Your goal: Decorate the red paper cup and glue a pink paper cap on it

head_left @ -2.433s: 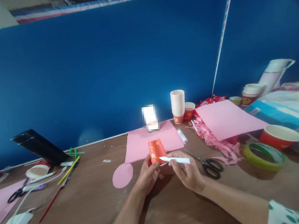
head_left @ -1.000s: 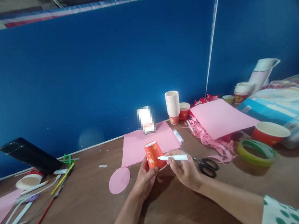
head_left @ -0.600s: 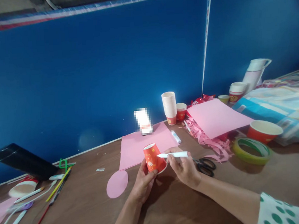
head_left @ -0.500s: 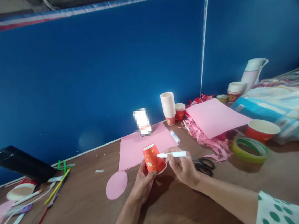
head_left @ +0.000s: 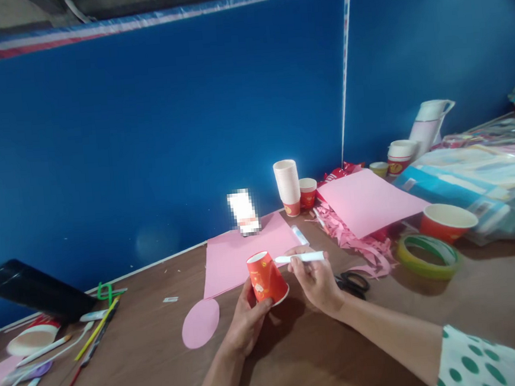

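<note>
My left hand (head_left: 248, 317) is closed round a red paper cup (head_left: 267, 279) with a printed pattern, lifted above the brown table and tilted. A white pen, perhaps a marker (head_left: 305, 257), lies in the closed fingers of my right hand (head_left: 315, 280). Its tip points left at the cup's side, apparently a small way off it. Behind the cup a large pink paper sheet (head_left: 231, 263) lies flat. To the left of my left hand rests a pink paper oval (head_left: 200, 323). Black-handled scissors (head_left: 352, 283) lie partly hidden beyond my right wrist.
A tall stack of paper cups (head_left: 287, 184) stands by the blue partition (head_left: 157, 117). To the right are pink paper shreds (head_left: 354, 239), a roll of green-yellow tape (head_left: 427, 257), another red cup (head_left: 448, 224) and plastic bags (head_left: 484, 187). Brushes (head_left: 97, 329) and a black container (head_left: 33, 288) lie left.
The red cup has turned a little in my left hand, showing more of its side. The pen has drawn back slightly to the right and up from the cup.
</note>
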